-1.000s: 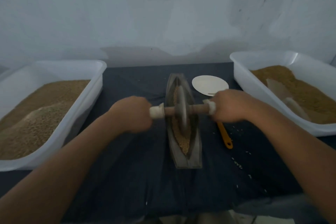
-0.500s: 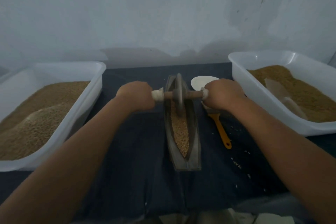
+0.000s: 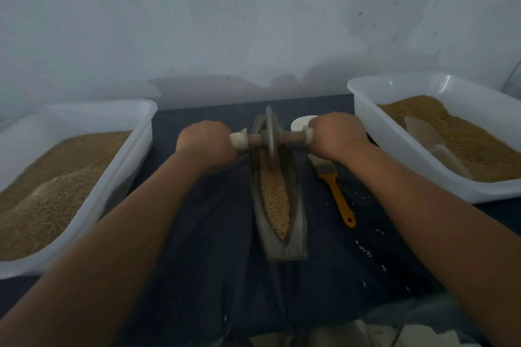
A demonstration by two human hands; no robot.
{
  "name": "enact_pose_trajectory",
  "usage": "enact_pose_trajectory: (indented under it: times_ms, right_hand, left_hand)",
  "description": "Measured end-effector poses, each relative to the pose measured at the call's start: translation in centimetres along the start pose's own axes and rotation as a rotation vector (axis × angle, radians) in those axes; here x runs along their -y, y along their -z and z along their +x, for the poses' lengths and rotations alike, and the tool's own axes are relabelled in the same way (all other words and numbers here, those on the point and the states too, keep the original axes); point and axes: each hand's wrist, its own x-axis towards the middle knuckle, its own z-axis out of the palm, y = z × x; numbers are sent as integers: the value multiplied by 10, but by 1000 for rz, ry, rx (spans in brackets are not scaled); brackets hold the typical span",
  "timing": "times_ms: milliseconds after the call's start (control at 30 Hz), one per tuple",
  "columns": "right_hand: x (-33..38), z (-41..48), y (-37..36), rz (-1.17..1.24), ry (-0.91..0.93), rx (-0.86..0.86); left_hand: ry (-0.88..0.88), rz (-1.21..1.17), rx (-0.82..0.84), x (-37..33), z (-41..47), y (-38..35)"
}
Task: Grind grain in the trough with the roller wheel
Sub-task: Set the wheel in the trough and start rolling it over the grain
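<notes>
Both hands point(image 3: 205, 144) on roller wheel point(image 3: 270, 135), trough's point(image 3: 296, 222) far end.

From my station I see a dull grey trough point(image 3: 297, 220) holding tan, speckled grain point(image 3: 275, 197); the roller wheel point(image 3: 270, 132) is the same grey, on a brown wooden axle point(image 3: 293, 138) with an off-white wrapping point(image 3: 239, 140) at each end. Under it lies a dark navy cloth point(image 3: 220, 220) dotted with pale stray kernels point(image 3: 365, 252), and on it I make out a brush point(image 3: 335, 191) with a bright orange handle and a white disc point(image 3: 300, 122). The left tub point(image 3: 124, 172) and right tub point(image 3: 394, 155) are milky white with golden-brown fill, and the wall point(image 3: 253, 22) is pale blue-grey with dark streaky smudges at upper right.
</notes>
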Motion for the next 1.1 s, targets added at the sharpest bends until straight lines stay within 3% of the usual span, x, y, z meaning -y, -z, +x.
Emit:
enact_pose_trajectory:
  times_ms: [67, 200, 267, 333, 467, 533, 667, 867, 933, 1100]
  right_hand:
    - [-2, -4, 9, 28, 10, 124]
    - [-12, -49, 24, 179, 110, 656]
    - [-16, -66, 22, 203, 147, 756]
    - [-16, -62, 14, 175, 133, 652]
    - [-5, -22, -10, 78, -16, 186]
    - [-4, -6, -21, 67, -64, 38]
    - [-4, -3, -19, 74, -55, 31]
    - [-17, -67, 16, 176, 140, 625]
    - [-15, -67, 17, 144, 143, 540]
    - [2, -18, 5, 91, 67, -33]
  left_hand:
    - [-47, -35, 94, 2, -8, 0]
    - [-238, -48, 380, 15, -50, 4]
    - [-264, -54, 412, 16, -61, 4]
    - [-242, -6, 362, 12, -52, 2]
    - [-102, 86, 79, -2, -7, 7]
    - [-64, 80, 9, -8, 8, 16]
    - [-87, 77, 74, -9, 7, 21]
    - [-245, -10, 381, 13, -64, 8]
    - [-223, -30, 364, 16, -63, 0]
    - [-14, -10, 59, 6, -1, -9]
